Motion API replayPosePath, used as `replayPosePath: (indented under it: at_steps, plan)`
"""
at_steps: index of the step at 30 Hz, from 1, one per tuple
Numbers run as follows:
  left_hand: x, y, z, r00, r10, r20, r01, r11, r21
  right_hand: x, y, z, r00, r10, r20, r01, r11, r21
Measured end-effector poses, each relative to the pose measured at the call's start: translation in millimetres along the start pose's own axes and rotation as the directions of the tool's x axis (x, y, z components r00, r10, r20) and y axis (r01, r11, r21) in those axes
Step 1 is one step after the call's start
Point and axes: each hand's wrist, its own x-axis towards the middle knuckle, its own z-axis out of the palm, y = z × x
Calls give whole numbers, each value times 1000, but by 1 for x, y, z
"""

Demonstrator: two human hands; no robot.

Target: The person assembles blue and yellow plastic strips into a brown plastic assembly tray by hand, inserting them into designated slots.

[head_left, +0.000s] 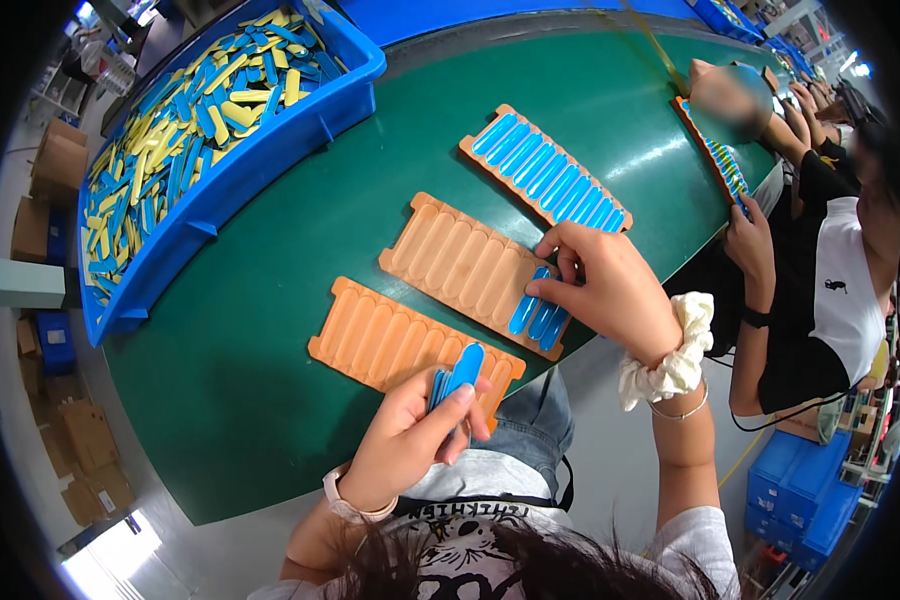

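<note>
My left hand [410, 440] is closed around a small stack of blue rounded strips [461, 370], held upright above the nearest wooden slotted tray [380, 335]. That tray's visible slots are bare. My right hand [610, 285] reaches over the right end of the middle wooden tray [450, 255], thumb and fingers pinched on a blue strip [526, 308] at one of its slots. More blue strips [548, 322] lie in the slots to the right of it; those to the left are bare. Farther back, a third wooden tray [467, 148] is filled with shiny blue strips.
A large blue bin [260, 170] of loose blue and yellow strips stands at the left on the green table [240, 400]. At the right, a co-worker's hands [750, 235] are at another filled tray [712, 150]. Blue crates [800, 490] stand on the floor there.
</note>
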Motion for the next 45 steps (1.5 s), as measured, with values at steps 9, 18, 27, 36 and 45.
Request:
replayPosePath:
  at_steps: [9, 18, 27, 36, 45]
  plan:
    - [7, 3, 5, 1000, 12, 12, -12, 998, 55, -27, -31, 3, 960, -169, 224, 39, 872, 489]
    - [5, 4, 3, 998, 31, -46, -31, 999, -17, 13, 4, -9, 997, 74, -13, -71, 986, 153]
    - [4, 5, 5, 998, 63, -10, -63, 998, 11, 5, -6, 10, 968, -179, -175, 170, 983, -65]
    - [6, 0, 7, 976, 168, -138, -181, 979, -95, -46, -41, 39, 961, -213, 176, -49, 498, 866]
    - [3, 3, 1, 992, 74, -105, -99, 963, -252, 6, -8, -7, 991, -111, -80, 125, 973, 194]
